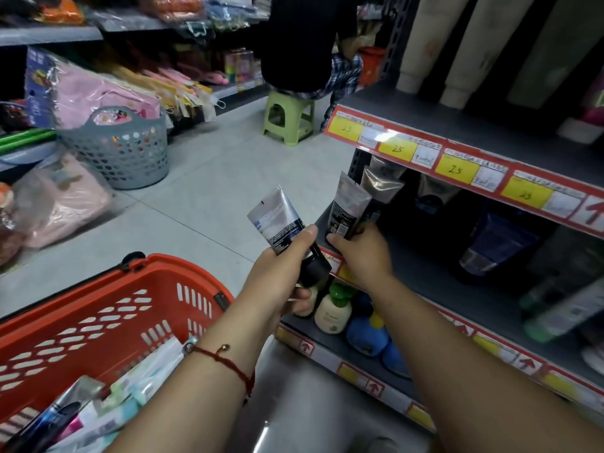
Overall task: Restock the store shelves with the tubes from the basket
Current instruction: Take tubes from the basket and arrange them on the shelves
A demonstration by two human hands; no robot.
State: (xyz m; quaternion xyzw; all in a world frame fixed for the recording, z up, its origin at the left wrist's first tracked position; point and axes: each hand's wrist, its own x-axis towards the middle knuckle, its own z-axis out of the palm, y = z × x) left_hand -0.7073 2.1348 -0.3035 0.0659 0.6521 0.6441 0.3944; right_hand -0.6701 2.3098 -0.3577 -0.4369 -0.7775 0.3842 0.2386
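While the left hand (281,282) wraps its fingers and thumb around a glossy silver tube (277,220) near its black screw cap, the tube's flat crimped end tilts up toward 11 o'clock, clear of the shelf. At 3 o'clock from it, the right hand (362,253) pinches the lower end of a second silver tube (348,207), standing it cap-down at the front left corner of the middle shelf (490,302), a dark, flat metal board. Just beside that tube, at its 2 o'clock, another metallic tube (380,188) stands upright; more dark and blue tubes lie farther along, blurred.

At 7 o'clock from the hands sits the red plastic basket (108,308), its walls pierced with slots, holding a jumble of tubes and white boxes (130,387). A thin red cord bracelet (225,361) circles the left wrist.

Red price strips with yellow tags (454,170) edge the shelf above. Below the hands, rounded cream bottles with green caps (335,312) stand on the lower shelf.

Toward 10 o'clock a grey perforated basket (124,148) rests on the smooth tiled floor, and at 12 o'clock a person sits on a light green plastic stool (289,117).
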